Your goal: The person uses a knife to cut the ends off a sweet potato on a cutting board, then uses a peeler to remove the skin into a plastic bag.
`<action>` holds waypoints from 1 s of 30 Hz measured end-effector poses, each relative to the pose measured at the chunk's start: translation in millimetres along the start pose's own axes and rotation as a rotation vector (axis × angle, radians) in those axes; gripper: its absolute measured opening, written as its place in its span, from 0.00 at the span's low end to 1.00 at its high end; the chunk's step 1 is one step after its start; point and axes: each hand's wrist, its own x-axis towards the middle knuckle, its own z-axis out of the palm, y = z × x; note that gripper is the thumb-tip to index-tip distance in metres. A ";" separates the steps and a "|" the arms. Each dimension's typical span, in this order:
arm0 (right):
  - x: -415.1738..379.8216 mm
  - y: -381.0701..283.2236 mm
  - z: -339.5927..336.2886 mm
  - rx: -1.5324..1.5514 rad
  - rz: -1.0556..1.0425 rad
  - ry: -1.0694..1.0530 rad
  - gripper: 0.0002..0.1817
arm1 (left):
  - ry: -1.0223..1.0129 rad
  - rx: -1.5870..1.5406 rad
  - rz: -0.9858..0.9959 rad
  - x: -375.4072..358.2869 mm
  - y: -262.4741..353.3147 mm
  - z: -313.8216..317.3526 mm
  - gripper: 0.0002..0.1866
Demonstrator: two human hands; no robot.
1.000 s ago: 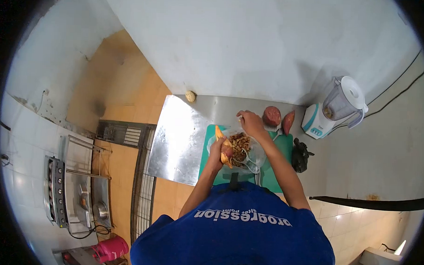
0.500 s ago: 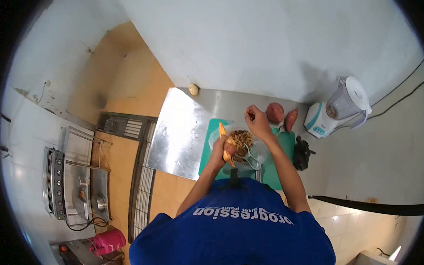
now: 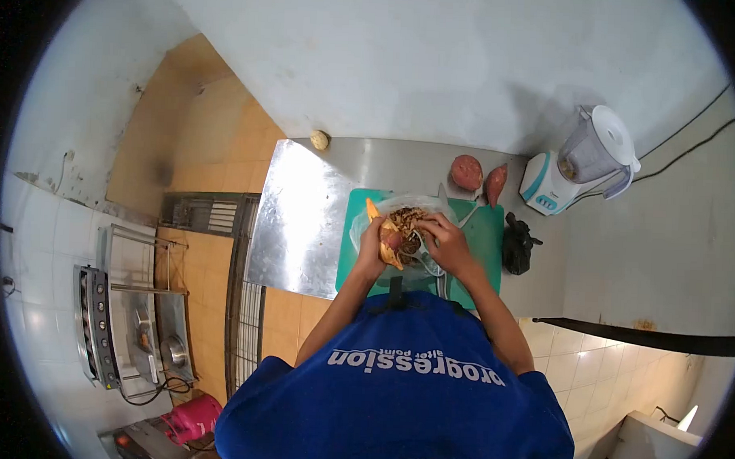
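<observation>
Head camera shows you from above at the steel counter (image 3: 303,219), with both hands over the green plastic cutting board (image 3: 487,234). Your left hand (image 3: 372,247) has its fingers closed around an orange-fleshed, partly peeled sweet potato (image 3: 386,240), held over a clear plastic bag (image 3: 359,229) full of brown peelings (image 3: 407,219). Your right hand (image 3: 444,242) is curled against the same potato; I cannot tell if it holds a peeler. I judge the peeling about half done: some reddish skin remains. Two whole red-skinned sweet potatoes (image 3: 467,171) wait untouched on the far side, left of the white blender (image 3: 576,168).
</observation>
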 end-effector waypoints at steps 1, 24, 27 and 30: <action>-4.6 -2.6 1.6 0.059 0.160 -0.076 0.16 | 0.013 -0.023 0.005 -1.0 -0.1 -2.0 0.18; -20.6 -55.7 -50.4 0.434 0.202 -0.378 0.34 | 0.014 -0.183 0.166 -14.1 31.8 27.5 0.16; -27.0 -47.3 -42.1 0.646 0.297 -0.356 0.34 | 0.000 -0.154 0.166 -22.1 36.0 39.4 0.15; -34.7 -41.8 -35.3 0.917 0.490 -0.343 0.35 | 0.014 -0.157 0.175 -20.9 36.9 43.5 0.15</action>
